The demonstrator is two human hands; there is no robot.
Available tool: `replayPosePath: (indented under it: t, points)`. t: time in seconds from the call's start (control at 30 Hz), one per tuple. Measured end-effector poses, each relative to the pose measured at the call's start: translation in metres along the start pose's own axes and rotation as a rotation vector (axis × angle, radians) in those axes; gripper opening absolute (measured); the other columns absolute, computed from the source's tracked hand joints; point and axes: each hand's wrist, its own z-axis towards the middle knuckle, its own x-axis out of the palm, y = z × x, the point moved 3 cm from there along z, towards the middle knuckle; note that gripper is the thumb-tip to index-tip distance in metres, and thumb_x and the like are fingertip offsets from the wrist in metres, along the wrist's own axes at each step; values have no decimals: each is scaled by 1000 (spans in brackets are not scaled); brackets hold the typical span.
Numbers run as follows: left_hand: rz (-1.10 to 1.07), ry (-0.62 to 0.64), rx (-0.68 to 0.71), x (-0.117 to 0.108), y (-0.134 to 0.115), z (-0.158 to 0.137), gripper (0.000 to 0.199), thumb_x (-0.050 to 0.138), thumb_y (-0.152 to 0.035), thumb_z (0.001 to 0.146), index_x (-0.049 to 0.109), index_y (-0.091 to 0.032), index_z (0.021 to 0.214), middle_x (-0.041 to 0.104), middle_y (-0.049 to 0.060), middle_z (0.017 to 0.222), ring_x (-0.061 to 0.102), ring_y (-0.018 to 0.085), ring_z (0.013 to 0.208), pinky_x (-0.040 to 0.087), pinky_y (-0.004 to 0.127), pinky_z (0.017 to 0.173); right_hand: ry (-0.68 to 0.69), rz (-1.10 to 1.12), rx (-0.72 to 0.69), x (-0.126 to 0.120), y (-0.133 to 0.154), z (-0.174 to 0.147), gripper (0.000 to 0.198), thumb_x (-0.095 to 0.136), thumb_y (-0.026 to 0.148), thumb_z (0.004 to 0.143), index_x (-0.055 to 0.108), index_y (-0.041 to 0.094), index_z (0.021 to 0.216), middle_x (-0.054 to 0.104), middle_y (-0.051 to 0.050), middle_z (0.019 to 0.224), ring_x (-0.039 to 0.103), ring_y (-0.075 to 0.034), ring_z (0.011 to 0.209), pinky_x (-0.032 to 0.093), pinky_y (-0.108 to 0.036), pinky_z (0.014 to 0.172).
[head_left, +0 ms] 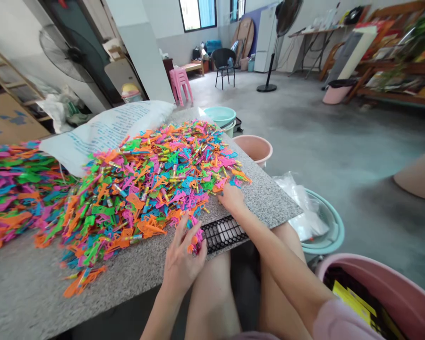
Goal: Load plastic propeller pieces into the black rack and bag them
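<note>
A heap of small plastic toys in orange, pink, green and blue covers much of the speckled grey tabletop. Near the table's front edge lies a black plastic grid tray with hexagonal openings. My left hand is at the tray's left end, its thumb and fingers curved round a few pink and orange plastic toys. Beyond the tray, my right hand rests at the near right edge of the heap with fingers curled. What its fingertips hold, if anything, I cannot make out.
A white printed sack lies behind the heap, and a second pile of toys is at left. Along the table's right side stand an orange basin, a green tub with plastic bags, and a pink tub holding black and yellow items.
</note>
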Motion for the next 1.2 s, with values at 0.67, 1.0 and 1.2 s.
replayPosePath:
  t: [0.67,1.0,1.2]
  points:
    - [31,80,-18,-7,-1,-8,46,61,-25,87,51,-24,132,38,12,151,52,30,129,58,38,91,-81,-145,77,2,-26,-36,30,43,30,97,55,11,118,60,-19,112,65,-27,94,47,-33,76]
    - [-34,109,-38,-7,4,-8,52,61,-26,88,47,-26,138,35,10,154,48,28,133,53,38,98,-119,194,50,-11,-30,-44,27,56,21,88,50,11,112,64,-12,95,65,-24,86,49,-33,74]
    - [-24,181,-91,-7,6,-6,65,65,-25,85,39,-30,145,30,7,157,42,29,136,51,39,101,204,850,-218,36,-10,-104,27,60,20,80,51,19,105,64,0,88,64,-16,72,51,-27,64]
